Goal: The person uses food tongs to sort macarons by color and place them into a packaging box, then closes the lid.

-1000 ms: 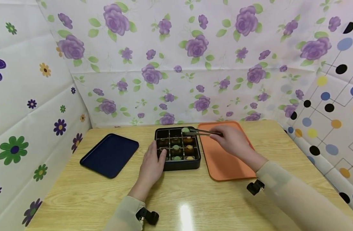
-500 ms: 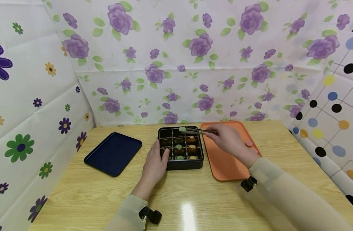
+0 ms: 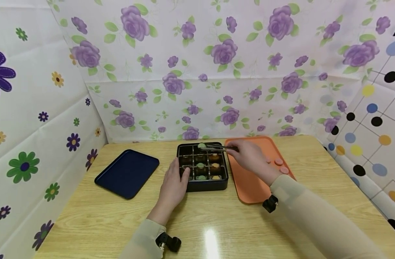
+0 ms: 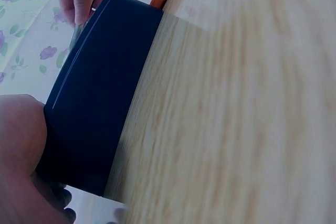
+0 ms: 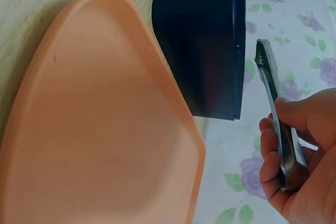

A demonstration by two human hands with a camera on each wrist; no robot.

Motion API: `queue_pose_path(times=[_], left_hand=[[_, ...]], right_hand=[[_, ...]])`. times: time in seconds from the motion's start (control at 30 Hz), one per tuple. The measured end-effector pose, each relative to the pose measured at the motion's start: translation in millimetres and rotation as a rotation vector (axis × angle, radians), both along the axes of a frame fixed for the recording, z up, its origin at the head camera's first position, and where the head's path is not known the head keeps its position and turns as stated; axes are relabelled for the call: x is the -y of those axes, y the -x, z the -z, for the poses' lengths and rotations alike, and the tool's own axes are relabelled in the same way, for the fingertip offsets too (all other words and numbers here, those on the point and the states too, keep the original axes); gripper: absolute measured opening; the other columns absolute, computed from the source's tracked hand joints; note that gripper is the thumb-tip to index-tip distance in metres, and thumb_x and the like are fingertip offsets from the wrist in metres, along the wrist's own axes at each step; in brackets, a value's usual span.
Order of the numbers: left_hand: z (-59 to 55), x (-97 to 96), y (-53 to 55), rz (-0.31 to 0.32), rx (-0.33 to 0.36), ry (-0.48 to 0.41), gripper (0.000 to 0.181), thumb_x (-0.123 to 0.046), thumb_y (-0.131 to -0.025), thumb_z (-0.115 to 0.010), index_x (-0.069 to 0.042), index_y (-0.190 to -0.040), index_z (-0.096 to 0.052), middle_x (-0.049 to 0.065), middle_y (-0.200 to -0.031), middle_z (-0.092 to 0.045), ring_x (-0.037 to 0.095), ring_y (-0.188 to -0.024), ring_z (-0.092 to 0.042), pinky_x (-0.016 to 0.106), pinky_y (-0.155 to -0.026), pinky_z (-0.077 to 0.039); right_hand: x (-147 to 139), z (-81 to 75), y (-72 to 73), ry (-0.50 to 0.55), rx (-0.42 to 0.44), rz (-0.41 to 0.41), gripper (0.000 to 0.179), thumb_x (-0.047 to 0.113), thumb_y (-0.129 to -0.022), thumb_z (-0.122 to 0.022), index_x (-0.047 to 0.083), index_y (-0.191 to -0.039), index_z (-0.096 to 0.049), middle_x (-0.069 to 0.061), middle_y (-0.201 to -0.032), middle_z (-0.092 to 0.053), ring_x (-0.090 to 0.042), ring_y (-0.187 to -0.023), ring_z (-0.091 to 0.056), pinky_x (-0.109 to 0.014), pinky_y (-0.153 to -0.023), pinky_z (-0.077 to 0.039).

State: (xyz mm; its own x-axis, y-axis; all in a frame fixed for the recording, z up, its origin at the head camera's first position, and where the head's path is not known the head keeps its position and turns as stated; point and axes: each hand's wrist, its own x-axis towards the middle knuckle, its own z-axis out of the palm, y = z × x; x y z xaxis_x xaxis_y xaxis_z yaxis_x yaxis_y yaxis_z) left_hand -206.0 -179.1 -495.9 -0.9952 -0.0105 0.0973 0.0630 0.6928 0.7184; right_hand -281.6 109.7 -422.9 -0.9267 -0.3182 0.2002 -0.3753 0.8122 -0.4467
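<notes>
My right hand [image 3: 249,154] holds metal tongs [image 3: 215,146] above the back row of a dark box [image 3: 207,186] with divided compartments. Between the tongs' tips is a green macaron [image 3: 201,145], over the back middle compartment. Green macarons [image 3: 200,165] sit in the middle column and orange-yellow macarons [image 3: 215,166] in the right column. My left hand [image 3: 174,181] rests along the box's left side, thumb at the front left corner. In the right wrist view, the thumb and curled fingers of my right hand [image 5: 310,150] grip the tongs [image 5: 286,140].
Right of the box lies an orange tray [image 3: 250,192], with several pink round pieces [image 3: 278,162] partly behind my right forearm. A dark blue tray [image 3: 126,174] lies to the left on the wooden table [image 3: 197,223]. Patterned cloth walls [image 3: 191,108] enclose the table.
The tongs have moved left with the green macaron, from the back right compartment to over the back middle one. Pink pieces on the orange tray have come into sight. My left hand stays at the box.
</notes>
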Motion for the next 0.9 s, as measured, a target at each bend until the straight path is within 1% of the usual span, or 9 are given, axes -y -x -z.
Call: queue_pose_path(times=[0.13,0.37,0.57,0.9], left_hand=[[-1.1,-0.2,0.6,-0.001,-0.002,0.001,0.08,-0.051,-0.12,-0.043,-0.007,-0.178,-0.011,0.021,-0.182,-0.015,0.046,-0.167,-0.015,0.067,-0.13,-0.022],[-0.7,-0.8,-0.7,-0.003,-0.003,0.011,0.079,-0.05,-0.12,-0.044,-0.006,-0.178,-0.011,0.021,-0.182,-0.015,0.045,-0.167,-0.016,0.067,-0.13,-0.023],[0.1,-0.3,-1.1,0.001,-0.013,0.013,0.079,-0.05,-0.12,-0.044,-0.005,-0.178,-0.012,0.021,-0.182,-0.016,0.045,-0.167,-0.016,0.066,-0.131,-0.022],[0.2,0.6,-1.2,0.007,-0.013,0.011,0.079,-0.05,-0.12,-0.044,-0.006,-0.178,-0.011,0.02,-0.182,-0.015,0.043,-0.167,-0.015,0.065,-0.132,-0.02]], right_hand=[[4.5,1.0,2.0,-0.012,-0.007,0.01,0.018,0.027,-0.113,-0.07,0.015,-0.121,-0.08,0.001,-0.094,-0.072,-0.017,-0.068,-0.059,-0.04,-0.063,-0.046],[11.2,6.2,3.7,-0.053,-0.005,0.035,0.02,0.029,-0.112,-0.071,0.017,-0.125,-0.081,-0.001,-0.108,-0.077,-0.014,-0.08,-0.068,-0.04,-0.069,-0.055],[13.6,9.1,4.0,-0.067,-0.012,0.036,0.019,0.028,-0.112,-0.072,0.017,-0.122,-0.081,-0.001,-0.109,-0.078,-0.015,-0.082,-0.069,-0.041,-0.072,-0.058],[14.9,11.3,4.7,-0.063,-0.011,0.028,0.017,0.029,-0.112,-0.072,0.017,-0.12,-0.081,-0.001,-0.106,-0.078,-0.015,-0.079,-0.068,-0.041,-0.07,-0.056]])
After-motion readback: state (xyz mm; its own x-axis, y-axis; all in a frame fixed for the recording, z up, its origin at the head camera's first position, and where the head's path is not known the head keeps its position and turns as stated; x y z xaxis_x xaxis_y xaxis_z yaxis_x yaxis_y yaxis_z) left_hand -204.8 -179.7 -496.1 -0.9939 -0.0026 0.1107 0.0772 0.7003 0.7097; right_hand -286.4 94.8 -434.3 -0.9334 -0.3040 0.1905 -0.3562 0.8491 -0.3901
